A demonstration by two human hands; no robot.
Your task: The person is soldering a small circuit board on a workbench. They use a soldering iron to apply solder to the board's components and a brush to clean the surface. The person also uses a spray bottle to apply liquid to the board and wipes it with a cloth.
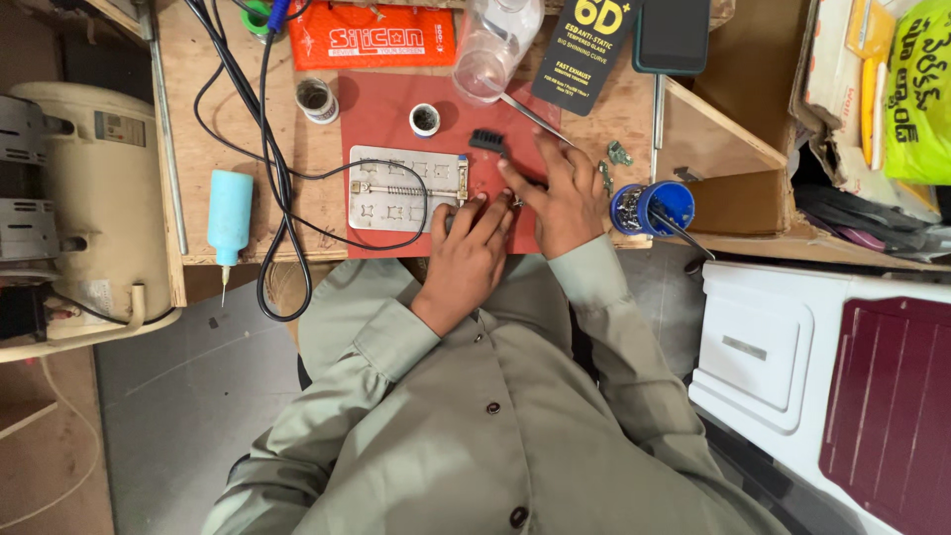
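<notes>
Both my hands rest on a red work mat [386, 119] on the wooden bench. My left hand [468, 248] has its fingertips pressed down at the right end of a grey metal holder plate [396, 188]. My right hand [563, 198] lies just to the right, fingers spread, over a small dark thing that is mostly hidden. The fingertips of the two hands nearly meet. A small black brush [485, 141] lies just beyond them, and metal tweezers [535, 117] run past my right hand's fingertips.
Two small round tins [424, 119] [317, 99] and a clear bottle [490, 45] stand at the mat's far side. Black cables [277, 178] loop left, by a light-blue dropper bottle [230, 213]. A blue cup of tools [654, 206] stands right. A phone [672, 35] lies at the back.
</notes>
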